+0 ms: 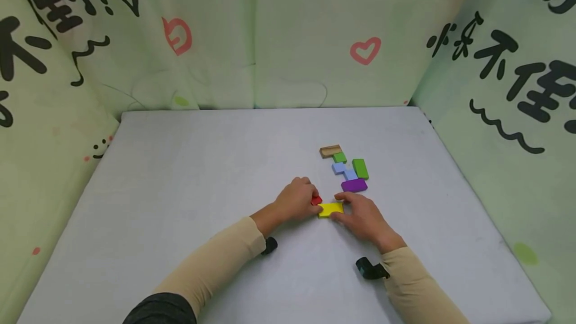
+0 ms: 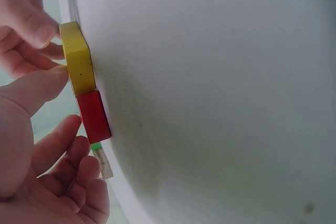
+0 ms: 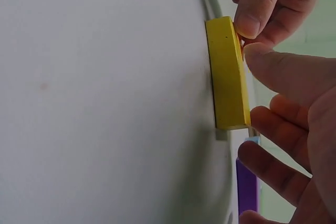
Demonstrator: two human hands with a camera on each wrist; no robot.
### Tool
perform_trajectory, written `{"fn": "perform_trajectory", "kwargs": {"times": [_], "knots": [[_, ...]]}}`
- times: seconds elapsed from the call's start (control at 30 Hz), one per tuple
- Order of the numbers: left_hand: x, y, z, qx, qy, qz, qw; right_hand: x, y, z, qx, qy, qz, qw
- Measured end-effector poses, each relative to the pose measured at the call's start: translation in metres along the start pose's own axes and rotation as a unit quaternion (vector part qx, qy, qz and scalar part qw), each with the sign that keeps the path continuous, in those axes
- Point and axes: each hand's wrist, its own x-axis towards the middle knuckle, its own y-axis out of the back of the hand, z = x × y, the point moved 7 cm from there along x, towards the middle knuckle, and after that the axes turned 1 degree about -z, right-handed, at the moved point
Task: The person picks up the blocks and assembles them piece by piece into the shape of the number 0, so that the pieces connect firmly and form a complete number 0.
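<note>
On the white table lie a yellow block (image 1: 330,209) and a red block (image 1: 317,200), set against each other. My left hand (image 1: 297,199) holds this pair, its thumb on the yellow block's edge and a forefinger at the red block (image 2: 94,116). From the other side my right hand (image 1: 362,216) pinches the yellow block (image 3: 227,74) between thumb and forefinger, its other fingers spread loosely. In the head view, the left fingers partly hide the red block.
Just beyond the right hand lies a purple block (image 1: 354,185). Past it sit two light blue blocks (image 1: 338,168), a larger green block (image 1: 360,168), a smaller green block (image 1: 339,157) and a brown wooden block (image 1: 330,151). Printed curtains (image 1: 292,39) surround the table (image 1: 202,164).
</note>
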Motion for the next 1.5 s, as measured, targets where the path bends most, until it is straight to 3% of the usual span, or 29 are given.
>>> {"fn": "perform_trajectory", "kwargs": {"times": [0.33, 0.53, 0.77, 1.2, 1.5], "knots": [[-0.001, 0.0, -0.002, 0.006, -0.005, 0.007, 0.9999, 0.012, 0.021, 0.005, 0.02, 0.002, 0.027, 0.9995], [-0.001, 0.0, 0.001, 0.012, -0.008, 0.006, 0.9999, 0.026, 0.03, 0.008, 0.0, -0.004, 0.029, 0.9996], [-0.002, 0.0, 0.002, 0.014, -0.002, -0.002, 0.9999, 0.043, 0.03, 0.015, -0.005, -0.022, 0.014, 0.9997], [-0.002, 0.001, 0.001, 0.04, -0.003, 0.011, 0.9991, 0.073, 0.036, 0.015, -0.032, -0.061, 0.002, 0.9977], [-0.004, 0.002, 0.001, 0.036, 0.008, 0.017, 0.9992, 0.082, 0.031, 0.018, -0.034, -0.086, -0.008, 0.9957]]}}
